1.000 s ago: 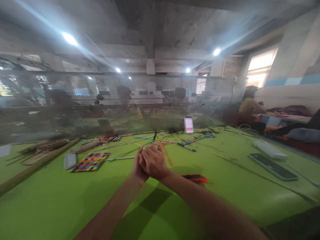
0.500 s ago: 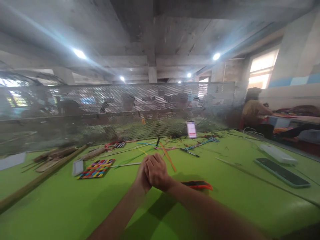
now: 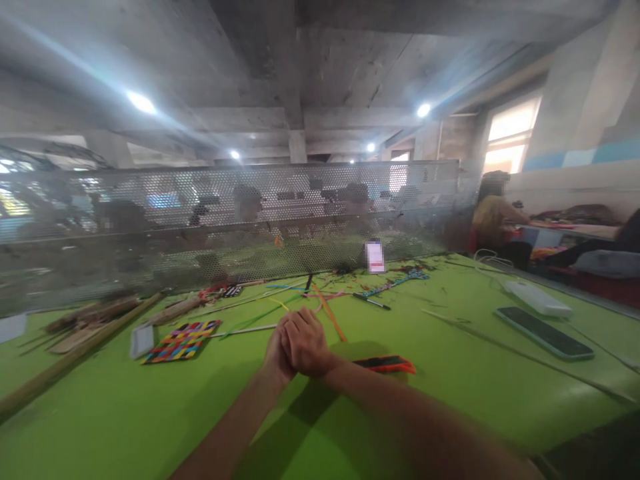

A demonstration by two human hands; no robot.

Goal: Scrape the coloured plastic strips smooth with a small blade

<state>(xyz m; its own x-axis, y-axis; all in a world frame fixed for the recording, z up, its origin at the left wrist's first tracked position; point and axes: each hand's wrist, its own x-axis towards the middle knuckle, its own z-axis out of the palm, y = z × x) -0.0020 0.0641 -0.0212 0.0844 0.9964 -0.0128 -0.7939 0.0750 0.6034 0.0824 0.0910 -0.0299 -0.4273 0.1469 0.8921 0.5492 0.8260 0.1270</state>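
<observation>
A: Hands first?
B: Left hand [image 3: 277, 355] and right hand [image 3: 309, 345] clasped, pressed together over the green table [image 3: 115, 407], right outermost. Left fingers largely covered; whether anything lies between the palms, cannot tell.
A: Nearest things?
B: Orange strip [image 3: 330, 315], just beyond the knuckles, slanting. White stick [image 3: 245, 330], left, its right end reaching the hands' outline. Black-and-orange piece [image 3: 387, 364], beside the right forearm and partly hidden by it; kind unclear.
A: Containers?
B: Possibly one: pale shallow case [image 3: 143, 342], just beside the multicoloured checkered square [image 3: 183, 341]. Inside too blurred to read.
A: Farther out?
B: Pen [image 3: 373, 301] right of the strip. Smartphone [image 3: 544, 332] flat at far right, near a white block [image 3: 537, 298]. Wooden pole [image 3: 75, 358] cut off by the left edge. Pixelated upright panel [image 3: 375, 257] before a perforated partition [image 3: 300, 230]; people behind it dim.
</observation>
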